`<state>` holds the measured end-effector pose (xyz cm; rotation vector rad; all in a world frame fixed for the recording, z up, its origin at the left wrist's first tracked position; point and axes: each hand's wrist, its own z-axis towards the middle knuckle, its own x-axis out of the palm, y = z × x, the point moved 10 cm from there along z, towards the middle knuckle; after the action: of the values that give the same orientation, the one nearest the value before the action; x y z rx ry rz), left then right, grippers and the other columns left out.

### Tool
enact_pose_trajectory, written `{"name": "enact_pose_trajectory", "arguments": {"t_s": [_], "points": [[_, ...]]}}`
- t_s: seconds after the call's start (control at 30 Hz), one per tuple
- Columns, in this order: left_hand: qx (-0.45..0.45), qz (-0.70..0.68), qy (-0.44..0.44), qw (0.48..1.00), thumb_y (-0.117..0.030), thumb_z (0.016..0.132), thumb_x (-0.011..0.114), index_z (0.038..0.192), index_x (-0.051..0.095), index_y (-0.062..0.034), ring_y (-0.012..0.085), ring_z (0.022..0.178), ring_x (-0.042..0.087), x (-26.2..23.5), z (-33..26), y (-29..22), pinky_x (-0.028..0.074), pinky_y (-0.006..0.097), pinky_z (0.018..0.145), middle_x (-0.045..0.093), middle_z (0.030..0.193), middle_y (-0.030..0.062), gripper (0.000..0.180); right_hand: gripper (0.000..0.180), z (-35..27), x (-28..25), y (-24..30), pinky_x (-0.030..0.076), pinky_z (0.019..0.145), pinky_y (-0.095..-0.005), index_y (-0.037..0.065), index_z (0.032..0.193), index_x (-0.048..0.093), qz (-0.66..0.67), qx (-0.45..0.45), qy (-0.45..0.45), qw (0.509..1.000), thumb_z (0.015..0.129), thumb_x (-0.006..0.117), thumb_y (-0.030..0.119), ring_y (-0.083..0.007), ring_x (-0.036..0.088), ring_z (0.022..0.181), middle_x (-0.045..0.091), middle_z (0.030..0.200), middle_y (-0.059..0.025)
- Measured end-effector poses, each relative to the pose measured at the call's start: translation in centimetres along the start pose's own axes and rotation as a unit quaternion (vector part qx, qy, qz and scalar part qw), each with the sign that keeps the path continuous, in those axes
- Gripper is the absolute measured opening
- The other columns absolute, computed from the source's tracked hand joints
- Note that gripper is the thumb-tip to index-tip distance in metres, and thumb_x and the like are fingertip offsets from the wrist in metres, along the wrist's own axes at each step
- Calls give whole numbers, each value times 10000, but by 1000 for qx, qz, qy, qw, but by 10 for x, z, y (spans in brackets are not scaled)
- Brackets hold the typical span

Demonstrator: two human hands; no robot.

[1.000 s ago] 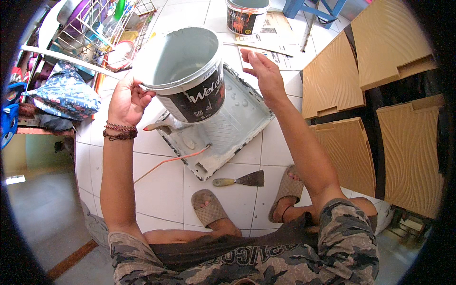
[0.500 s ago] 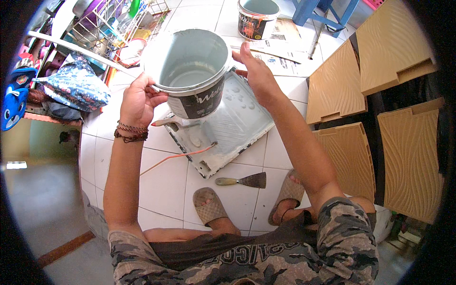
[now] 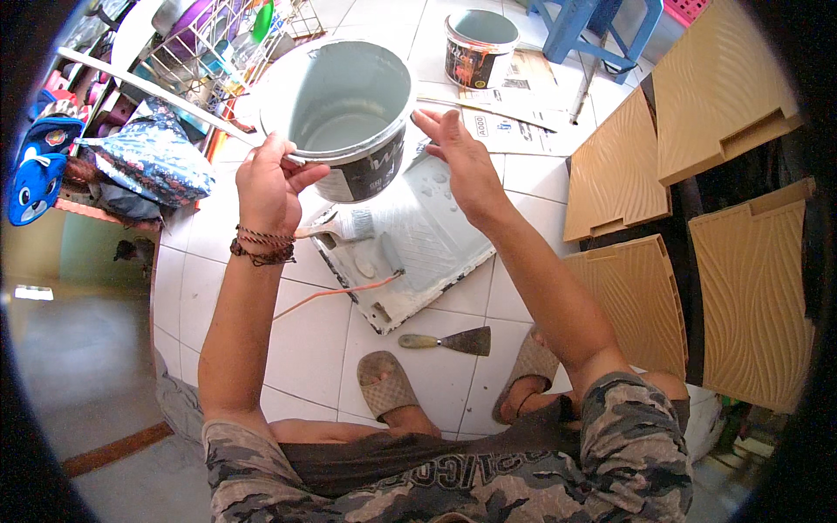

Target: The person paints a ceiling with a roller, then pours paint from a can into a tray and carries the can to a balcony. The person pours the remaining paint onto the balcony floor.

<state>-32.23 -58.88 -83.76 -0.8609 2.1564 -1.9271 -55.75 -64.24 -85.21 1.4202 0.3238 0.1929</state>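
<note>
My left hand pinches the near-left rim of a black paint bucket, which is tilted so its pale grey inside shows. Beside its right wall, my right hand has its fingers stretched out; whether the fingertips touch the rim is hard to tell. Under the bucket lies a paint tray smeared with pale grey paint. A paintbrush rests on the tray's left side, its handle partly behind my left wrist. A thin orange rod with a grey-coated end leans over the near-left tray edge.
On the tiles near my sandals lies a putty knife. A smaller paint bucket stands on cardboard by a blue stool. Carved tan panels line the right. A wire rack with dishes stands far left.
The bucket has shifted slightly left, with my left hand still on its rim. My right hand has moved down a little and away from the bucket's side. More of the paintbrush now shows.
</note>
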Motion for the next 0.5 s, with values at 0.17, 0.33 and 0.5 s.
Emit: {"name": "enact_pose_trajectory", "arguments": {"t_s": [0.17,0.33,0.5], "points": [[1,11,-17,1000,-162,886,533,868,482,37,225,609,620,-7,-4,-4,597,305,546,549,748,131,207,766,5,-18,10,374,1015,-371,-14,1277,530,96,5,-41,995,971,187,599,-258,433,1263,497,1355,-162],[0,29,-20,999,-151,886,538,867,474,25,206,591,603,-9,-15,-10,594,305,529,540,742,114,188,730,23,-22,12,364,1025,-379,20,1302,526,-2,7,-47,999,979,193,583,-258,398,1281,475,1382,-143],[24,19,-9,999,-110,851,571,892,457,29,182,579,596,-11,-21,-18,592,291,493,537,753,104,185,630,30,-8,23,376,1015,-378,10,1296,521,-175,-97,-26,979,1016,214,484,-329,494,1174,502,1261,-226]]}}
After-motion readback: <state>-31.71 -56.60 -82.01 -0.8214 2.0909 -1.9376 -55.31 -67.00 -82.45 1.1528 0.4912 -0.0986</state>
